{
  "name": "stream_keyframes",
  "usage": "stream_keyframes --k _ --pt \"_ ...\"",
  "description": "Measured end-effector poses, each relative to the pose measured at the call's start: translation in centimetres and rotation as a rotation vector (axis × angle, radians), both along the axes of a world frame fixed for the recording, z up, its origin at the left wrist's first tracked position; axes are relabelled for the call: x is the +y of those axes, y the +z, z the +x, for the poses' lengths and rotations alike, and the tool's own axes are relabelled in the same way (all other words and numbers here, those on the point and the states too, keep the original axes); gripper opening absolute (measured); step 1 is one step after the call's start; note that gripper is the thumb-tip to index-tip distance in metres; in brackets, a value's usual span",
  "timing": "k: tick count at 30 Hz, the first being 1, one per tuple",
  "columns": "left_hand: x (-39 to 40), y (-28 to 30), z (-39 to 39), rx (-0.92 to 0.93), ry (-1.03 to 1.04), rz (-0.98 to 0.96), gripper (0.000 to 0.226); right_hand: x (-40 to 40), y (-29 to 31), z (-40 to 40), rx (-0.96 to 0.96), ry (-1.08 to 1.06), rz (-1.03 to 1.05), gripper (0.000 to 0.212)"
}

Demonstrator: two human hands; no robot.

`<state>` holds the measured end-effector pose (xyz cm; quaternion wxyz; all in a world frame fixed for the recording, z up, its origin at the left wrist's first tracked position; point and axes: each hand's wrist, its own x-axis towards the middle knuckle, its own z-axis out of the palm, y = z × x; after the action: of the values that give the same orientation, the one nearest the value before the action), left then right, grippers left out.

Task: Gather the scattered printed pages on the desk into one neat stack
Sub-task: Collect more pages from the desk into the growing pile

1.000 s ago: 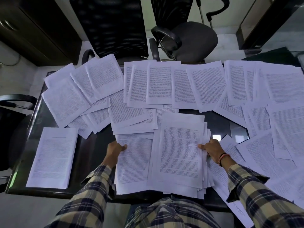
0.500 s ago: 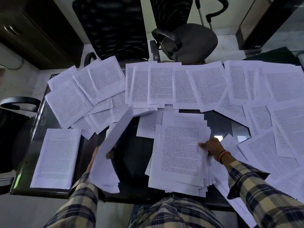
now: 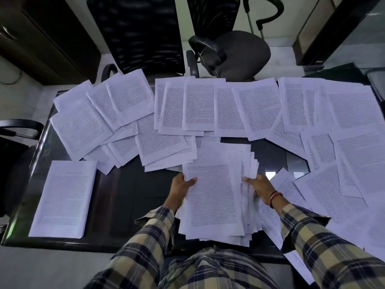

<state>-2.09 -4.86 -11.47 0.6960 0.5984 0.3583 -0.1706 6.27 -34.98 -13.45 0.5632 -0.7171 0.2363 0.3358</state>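
A loose, fanned pile of printed pages [image 3: 216, 197] lies at the near middle of the dark desk [image 3: 129, 201]. My left hand [image 3: 180, 185] grips the pile's left edge, thumb on the top sheet. My right hand [image 3: 260, 187] holds its right edge, fingers among the offset sheets. Several scattered printed pages [image 3: 200, 107] cover the far half of the desk, and more of them [image 3: 354, 163] overlap along the right side. A separate squared stack [image 3: 64, 199] lies at the near left.
Two dark office chairs [image 3: 233, 53] stand behind the desk's far edge, and another chair's armrest [image 3: 18, 126] juts in at the left. Dark cabinets [image 3: 41, 36] line the back left. Bare desk surface shows between the squared stack and the pile.
My left hand lifted a batch of pages from the desk left of the pile and laid them onto it. Both hands now hold the pile's sides.
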Motion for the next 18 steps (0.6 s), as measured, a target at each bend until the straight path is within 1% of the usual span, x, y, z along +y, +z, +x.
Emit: stream_keyframes --k 1,4,6,8,10,11,12,13,16,18 --pt "-0.6 -0.2 0.5 -0.003 -0.029 0.026 0.022 0.0 -0.2 -0.1 0.000 -0.020 0.013 0.021" --pt "-1.6 -0.8 1.5 -0.014 -0.120 0.114 0.033 -0.3 -0.9 -0.1 0.018 -0.056 0.007 0.030" --pt "-1.7 -0.4 1.8 -0.016 -0.160 0.231 0.034 -0.5 -1.3 -0.1 0.028 -0.052 -0.002 0.033" --pt "-1.7 -0.1 1.9 -0.029 -0.224 0.426 0.031 -0.5 -1.5 -0.1 0.023 -0.057 -0.003 0.028" --pt "-1.5 -0.3 2.0 -0.048 -0.292 0.671 0.017 -0.5 -1.7 0.0 0.013 -0.061 -0.009 0.024" --pt "-1.3 -0.5 2.0 -0.045 -0.300 0.754 0.010 -0.5 -1.8 0.0 0.004 -0.056 -0.011 0.023" --pt "-1.1 -0.6 2.0 -0.038 -0.292 0.784 0.005 -0.4 -1.8 0.1 -0.005 -0.050 -0.016 0.023" --pt "-0.9 -0.7 2.0 -0.042 -0.278 0.790 0.007 -0.5 -2.0 0.1 -0.012 -0.050 -0.022 0.023" --pt "-0.9 -0.6 2.4 -0.036 -0.236 0.709 0.008 -0.3 -1.9 0.1 -0.023 -0.047 -0.027 0.021" --pt "-1.1 -0.5 2.7 -0.018 -0.220 0.675 0.007 -0.3 -2.0 0.1 -0.027 -0.044 -0.027 0.024"
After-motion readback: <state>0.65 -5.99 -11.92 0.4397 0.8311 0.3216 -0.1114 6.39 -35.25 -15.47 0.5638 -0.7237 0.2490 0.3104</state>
